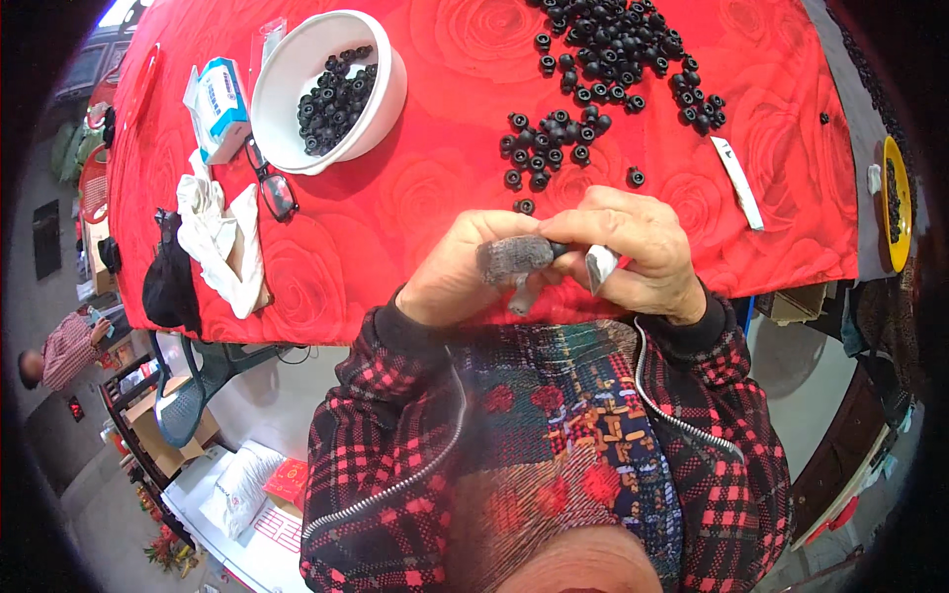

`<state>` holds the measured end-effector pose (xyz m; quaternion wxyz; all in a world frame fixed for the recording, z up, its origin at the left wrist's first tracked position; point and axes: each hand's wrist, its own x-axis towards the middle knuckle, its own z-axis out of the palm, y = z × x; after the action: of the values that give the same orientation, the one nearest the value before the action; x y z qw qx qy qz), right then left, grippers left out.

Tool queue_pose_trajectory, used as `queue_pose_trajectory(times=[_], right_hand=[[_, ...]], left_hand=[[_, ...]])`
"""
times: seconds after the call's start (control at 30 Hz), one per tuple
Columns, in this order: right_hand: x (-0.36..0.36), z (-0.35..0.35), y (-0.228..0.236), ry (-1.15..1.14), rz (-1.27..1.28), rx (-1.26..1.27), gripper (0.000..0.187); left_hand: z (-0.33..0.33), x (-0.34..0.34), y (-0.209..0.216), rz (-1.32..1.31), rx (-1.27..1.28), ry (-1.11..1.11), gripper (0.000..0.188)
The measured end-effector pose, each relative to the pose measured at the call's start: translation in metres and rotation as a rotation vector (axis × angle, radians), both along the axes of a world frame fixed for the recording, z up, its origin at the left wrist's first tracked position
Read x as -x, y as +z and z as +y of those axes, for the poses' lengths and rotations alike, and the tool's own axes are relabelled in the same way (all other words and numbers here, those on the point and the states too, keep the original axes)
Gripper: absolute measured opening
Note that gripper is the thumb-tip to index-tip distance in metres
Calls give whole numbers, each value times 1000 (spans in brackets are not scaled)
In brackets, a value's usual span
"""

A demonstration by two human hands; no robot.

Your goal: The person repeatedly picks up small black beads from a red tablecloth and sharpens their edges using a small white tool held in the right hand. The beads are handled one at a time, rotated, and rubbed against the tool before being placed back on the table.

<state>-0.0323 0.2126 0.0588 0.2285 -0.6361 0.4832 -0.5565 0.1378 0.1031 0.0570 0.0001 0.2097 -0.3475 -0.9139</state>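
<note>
Close together over the table's near edge, my two hands meet at a small black part (559,249). My left hand (457,255) is closed on it, with dark grey fabric covers (514,257) on its fingers. My right hand (638,242) pinches a short white-wrapped tool (600,265), its fingertips touching the black part. The tool's working tip is hidden by the fingers. Just beyond my hands lie loose round black parts (539,148), with a larger pile (613,49) behind them. A white bowl (390,94) at the left holds more such parts.
A red rose-patterned cloth (445,109) covers the table. A white strip-like tool (738,183) lies at the right, near a yellow dish (898,252) of small dark pieces. Glasses (279,196), a tissue box (219,109), white gloves (222,237) and black cloth (170,282) lie left.
</note>
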Motion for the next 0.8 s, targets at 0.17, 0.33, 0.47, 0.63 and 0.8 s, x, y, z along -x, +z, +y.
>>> queue_pose_trajectory(times=[0.17,0.33,0.47,0.63,0.8], right_hand=[[0,0,-1,11,-43,8,37],[-7,0,-2,-150,27,142,39],[-14,-1,-2,-283,116,235,39],[-13,3,-5,-303,178,212,37],[-7,8,14,-226,-69,-72,35]], left_hand=[[3,1,-3,6,-68,47,40],[11,-1,-4,22,-157,125,50],[21,-2,0,1,-63,207,57],[24,2,-1,109,-74,308,36],[15,2,4,167,-79,343,26]])
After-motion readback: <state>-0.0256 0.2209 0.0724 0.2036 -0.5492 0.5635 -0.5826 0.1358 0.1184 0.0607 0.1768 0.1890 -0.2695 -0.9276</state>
